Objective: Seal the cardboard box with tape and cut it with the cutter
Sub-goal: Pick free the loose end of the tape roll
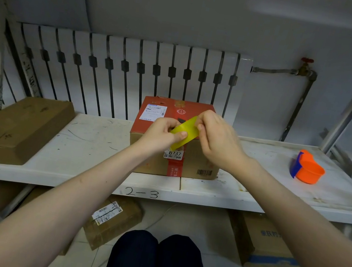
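Observation:
A cardboard box point(191, 161) with a red printed top and a shipping label stands on the white shelf point(90, 140), at its middle. Above the box's front edge I hold a yellow roll of tape point(185, 132) with both hands. My left hand point(161, 134) grips the roll from the left, thumb pressed on its face. My right hand point(216, 135) pinches the roll's upper right edge with its fingertips. An orange and blue tape cutter point(306, 168) lies on the shelf to the right, untouched.
A flat brown carton point(12, 129) lies on the shelf's left end. A white radiator point(122, 73) and a pipe with a red valve point(305, 69) line the wall behind. Under the shelf are two more cartons point(113, 221) point(266, 241) on the tiled floor, near my knees.

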{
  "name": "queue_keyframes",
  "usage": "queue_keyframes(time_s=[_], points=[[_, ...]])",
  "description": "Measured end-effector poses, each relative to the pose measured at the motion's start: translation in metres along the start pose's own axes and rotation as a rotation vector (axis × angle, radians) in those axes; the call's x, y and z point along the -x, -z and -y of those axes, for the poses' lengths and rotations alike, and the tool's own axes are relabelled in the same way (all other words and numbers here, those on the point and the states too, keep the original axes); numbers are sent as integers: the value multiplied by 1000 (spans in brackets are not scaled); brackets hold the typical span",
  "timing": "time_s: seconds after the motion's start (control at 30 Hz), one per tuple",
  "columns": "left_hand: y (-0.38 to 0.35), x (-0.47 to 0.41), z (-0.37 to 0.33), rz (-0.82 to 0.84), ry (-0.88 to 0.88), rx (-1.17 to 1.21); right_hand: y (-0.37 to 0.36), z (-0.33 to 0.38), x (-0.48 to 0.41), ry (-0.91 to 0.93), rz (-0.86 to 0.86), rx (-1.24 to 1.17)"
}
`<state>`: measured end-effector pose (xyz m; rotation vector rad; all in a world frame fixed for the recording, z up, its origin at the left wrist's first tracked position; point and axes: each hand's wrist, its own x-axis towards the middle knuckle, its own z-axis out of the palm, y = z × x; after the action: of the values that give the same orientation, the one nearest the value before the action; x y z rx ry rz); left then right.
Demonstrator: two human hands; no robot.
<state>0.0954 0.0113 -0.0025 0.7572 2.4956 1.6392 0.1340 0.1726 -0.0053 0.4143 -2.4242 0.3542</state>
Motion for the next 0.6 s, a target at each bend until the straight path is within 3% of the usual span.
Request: queue_keyframes(time_s=[0.23, 0.4, 0.6], points=[[-1, -14, 5, -66, 21, -216, 0, 14, -6, -101, 44, -218], [3, -25, 8, -15, -9, -433, -3, 10, -17, -182, 16, -259], [17, -45, 18, 86, 70, -474, -15, 7, -34, -379, 7, -375]])
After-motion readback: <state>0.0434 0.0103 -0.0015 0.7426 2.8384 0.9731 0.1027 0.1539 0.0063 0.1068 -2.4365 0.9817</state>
